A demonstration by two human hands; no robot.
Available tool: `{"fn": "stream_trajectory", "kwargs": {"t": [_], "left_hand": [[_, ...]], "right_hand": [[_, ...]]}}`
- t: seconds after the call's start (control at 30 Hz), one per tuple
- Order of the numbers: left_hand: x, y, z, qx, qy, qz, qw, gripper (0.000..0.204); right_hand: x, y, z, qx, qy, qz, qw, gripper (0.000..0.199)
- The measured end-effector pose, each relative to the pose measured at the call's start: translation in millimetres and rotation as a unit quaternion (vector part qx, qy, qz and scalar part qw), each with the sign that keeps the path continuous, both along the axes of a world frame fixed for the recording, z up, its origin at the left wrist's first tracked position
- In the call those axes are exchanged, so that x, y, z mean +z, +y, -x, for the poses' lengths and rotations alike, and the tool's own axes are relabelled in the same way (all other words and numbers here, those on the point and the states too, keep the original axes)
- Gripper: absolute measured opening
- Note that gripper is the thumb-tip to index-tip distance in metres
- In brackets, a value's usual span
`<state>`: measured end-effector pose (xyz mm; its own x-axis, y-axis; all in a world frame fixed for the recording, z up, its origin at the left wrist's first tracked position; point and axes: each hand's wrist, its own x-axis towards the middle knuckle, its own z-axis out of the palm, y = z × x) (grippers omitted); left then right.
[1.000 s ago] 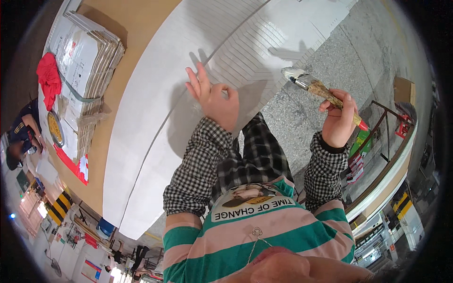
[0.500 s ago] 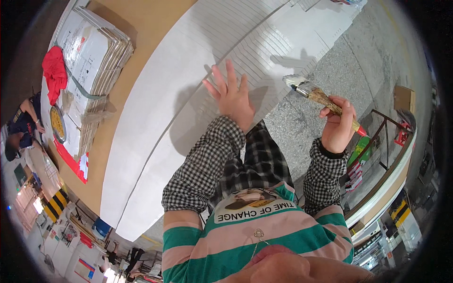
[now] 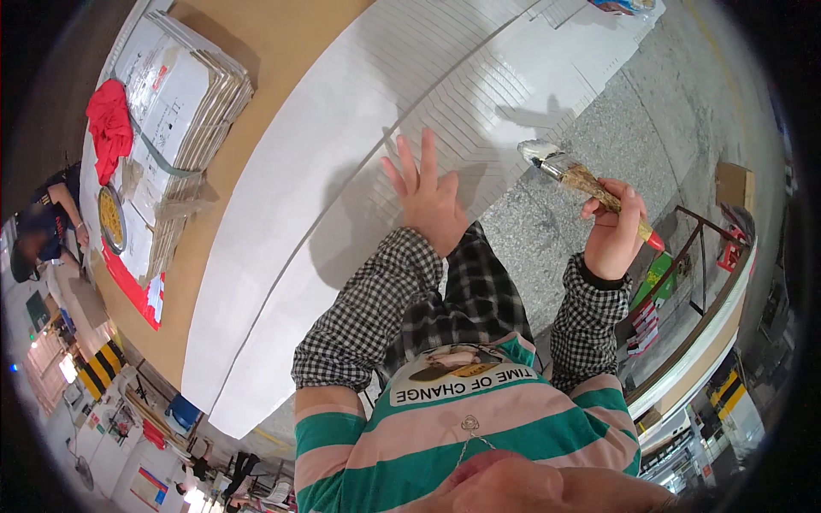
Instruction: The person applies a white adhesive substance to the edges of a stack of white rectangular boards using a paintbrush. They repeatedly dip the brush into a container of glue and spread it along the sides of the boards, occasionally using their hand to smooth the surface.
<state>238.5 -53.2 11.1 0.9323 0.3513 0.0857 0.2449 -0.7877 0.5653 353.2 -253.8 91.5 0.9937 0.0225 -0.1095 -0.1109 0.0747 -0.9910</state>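
The left hand lies flat, fingers spread, on the white sheet. The right hand, fingers clamped on a brush, holds it just off the sheet's edge; its tip is loaded, so brushing seems unfinished.

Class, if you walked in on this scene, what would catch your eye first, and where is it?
The long white ribbed panel crossing the middle, with the left hand spread flat on it. At right, the right hand grips a white-tipped paintbrush above the speckled floor.
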Motion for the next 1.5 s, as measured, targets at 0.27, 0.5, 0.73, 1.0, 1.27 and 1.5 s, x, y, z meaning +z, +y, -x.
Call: {"fn": "stream_trajectory", "kwargs": {"t": [0.27,0.5,0.73,1.0,1.27,1.5], "left_hand": [[-116,-21,1,0.195,-0.073,0.097,0.973,0.051],[-75,-14,6,0.098,-0.076,-0.199,0.972,0.073],[-69,-6,-4,0.03,-0.066,0.176,0.982,0.076],[-35,14,37,0.011,-0.132,0.027,0.991,0.036],[5,7,41,0.07,-0.082,0.102,0.989,0.018],[-9,6,21,-0.025,0.067,-0.054,0.996,0.046]], "right_hand": [[-39,-9,2,0.043,-0.009,0.061,0.997,0.039],[-37,-8,4,0.022,-0.014,0.064,0.998,0.048],[-32,3,4,0.037,-0.026,0.029,0.999,0.043],[-23,-2,6,0.037,-0.084,0.102,0.99,0.037],[2,7,17,-0.015,0.002,-0.03,0.999,0.03],[6,9,23,-0.018,0.005,-0.021,1.0,0.03]]}}
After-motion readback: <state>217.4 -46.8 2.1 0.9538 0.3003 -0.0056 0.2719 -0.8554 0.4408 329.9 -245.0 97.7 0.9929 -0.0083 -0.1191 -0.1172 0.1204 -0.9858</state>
